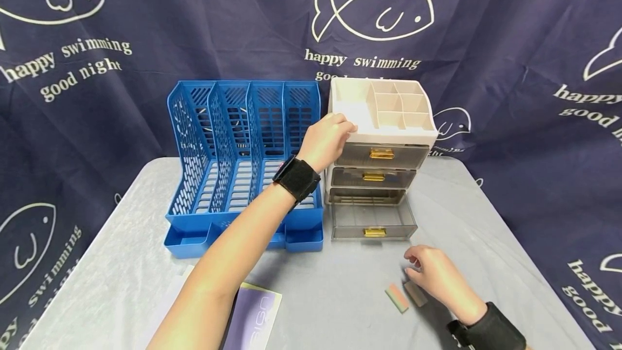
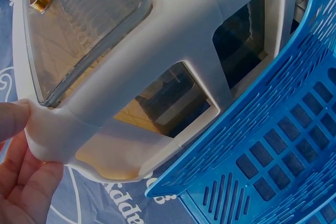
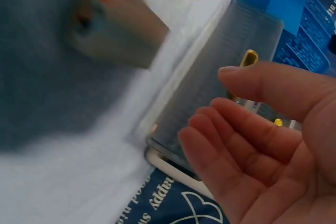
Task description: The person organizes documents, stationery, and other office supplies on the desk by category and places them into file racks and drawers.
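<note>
A beige desk organiser (image 1: 389, 136) with three smoky drawers stands at the back of the table. Its bottom drawer (image 1: 371, 221) is pulled out. My left hand (image 1: 326, 139) holds the organiser's top left front corner, fingers curled over the rim. The left wrist view shows that corner (image 2: 52, 135) with a fingertip (image 2: 13, 121) pressed on it. My right hand (image 1: 430, 271) hovers low over the table in front of the drawer, fingers relaxed, palm empty (image 3: 252, 129). Beside it lie a pastel striped block (image 1: 397, 297) and a brownish block (image 1: 415, 293), blurred in the right wrist view (image 3: 118, 24).
A blue slotted file rack (image 1: 243, 145) stands directly left of the organiser, almost touching it (image 2: 283, 145). A purple booklet (image 1: 255, 312) on white sheets lies near the front under my left forearm. The grey table (image 1: 121, 253) backs onto a dark fish-print curtain.
</note>
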Demonstrator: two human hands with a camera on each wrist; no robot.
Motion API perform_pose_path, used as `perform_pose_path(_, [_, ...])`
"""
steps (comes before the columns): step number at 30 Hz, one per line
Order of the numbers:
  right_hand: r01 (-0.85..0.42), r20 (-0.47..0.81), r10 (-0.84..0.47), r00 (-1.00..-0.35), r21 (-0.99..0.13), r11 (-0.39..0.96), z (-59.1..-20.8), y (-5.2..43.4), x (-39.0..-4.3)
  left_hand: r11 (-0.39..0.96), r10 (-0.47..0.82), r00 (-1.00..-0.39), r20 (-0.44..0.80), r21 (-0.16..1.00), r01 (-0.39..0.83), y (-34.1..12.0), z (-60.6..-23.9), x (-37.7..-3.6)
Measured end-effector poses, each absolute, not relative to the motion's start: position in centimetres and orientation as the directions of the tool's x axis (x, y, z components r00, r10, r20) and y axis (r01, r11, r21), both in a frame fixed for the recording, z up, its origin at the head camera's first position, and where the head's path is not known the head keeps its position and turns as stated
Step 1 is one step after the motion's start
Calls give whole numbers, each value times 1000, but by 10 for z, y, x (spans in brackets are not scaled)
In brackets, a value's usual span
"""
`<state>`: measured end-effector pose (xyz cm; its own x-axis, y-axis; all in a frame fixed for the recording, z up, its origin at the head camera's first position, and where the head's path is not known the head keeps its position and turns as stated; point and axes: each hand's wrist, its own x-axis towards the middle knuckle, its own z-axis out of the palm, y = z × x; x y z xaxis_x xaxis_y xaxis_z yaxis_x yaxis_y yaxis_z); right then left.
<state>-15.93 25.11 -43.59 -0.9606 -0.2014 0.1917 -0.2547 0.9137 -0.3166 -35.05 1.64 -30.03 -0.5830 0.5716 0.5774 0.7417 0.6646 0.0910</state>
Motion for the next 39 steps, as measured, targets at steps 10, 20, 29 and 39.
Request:
perform_pose_path(10, [-56,51,-41,-998,-357,932,-447,253,-143,661,573,-580,580,92,745,17,-300,-350])
perform_pose_path(20, [18,-64,-7,-998,-386,922,-462,252,-132,665,572,-586,573,95,741,17,-300,-350])
perform_pose_path(29, [39,-58,18,-998,-383,923,-464,249,-131,669,573,-597,562,100,736,17,-299,-349])
perform_pose_path(39, [-51,59,-34,-998,-333,942,-455,251,-134,666,569,-586,577,95,740,17,-300,-350])
